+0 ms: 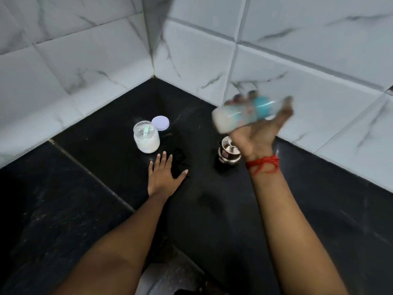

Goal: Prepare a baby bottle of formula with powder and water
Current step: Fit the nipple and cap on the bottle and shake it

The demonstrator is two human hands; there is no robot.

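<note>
Mixing step, judged from the motion blur. Left to right: one open powder jar (146, 139) with one scoop (146, 130) inside, its one lid (160, 123) just behind; left hand (163, 177) spread flat on the black counter (63, 199); one steel pot (229, 153); right hand (258, 133), raised at far right, wrapped around the one baby bottle (246, 113), tilted nearly sideways. Good practice: firm grip, cap tight, shake until no lumps show.
</note>
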